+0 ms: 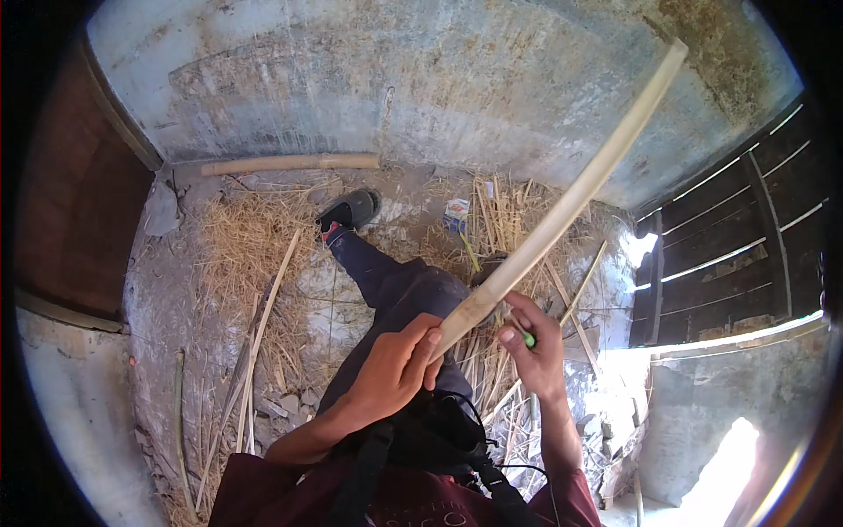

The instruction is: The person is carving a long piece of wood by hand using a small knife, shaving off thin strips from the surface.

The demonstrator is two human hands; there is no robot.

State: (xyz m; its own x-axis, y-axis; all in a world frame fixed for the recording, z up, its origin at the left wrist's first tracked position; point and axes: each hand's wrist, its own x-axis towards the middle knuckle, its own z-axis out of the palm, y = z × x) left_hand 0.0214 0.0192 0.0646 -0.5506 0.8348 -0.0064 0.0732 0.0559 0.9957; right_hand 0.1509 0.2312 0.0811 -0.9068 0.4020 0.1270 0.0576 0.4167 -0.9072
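Note:
A long pale split-bamboo strip [580,193] slants from my lap up to the far right, its far end in the air in front of the wall. Near its lower end, my left hand [393,367] is closed around the strip, thumb on top. My right hand [537,351] sits beside the strip's right edge, closed on a small green-handled tool [528,339]. Its working end is hidden by the fingers and the strip, so I cannot tell its exact kind. The strip passes over my bent dark-trousered leg [421,294].
A thick bamboo pole [290,164] lies along the wall's foot [386,79]. Shavings [246,237] and thin bamboo strips [268,329] litter the floor on both sides. A small printed packet [457,213] lies beyond my knee. A dark slatted panel [729,255] stands at right.

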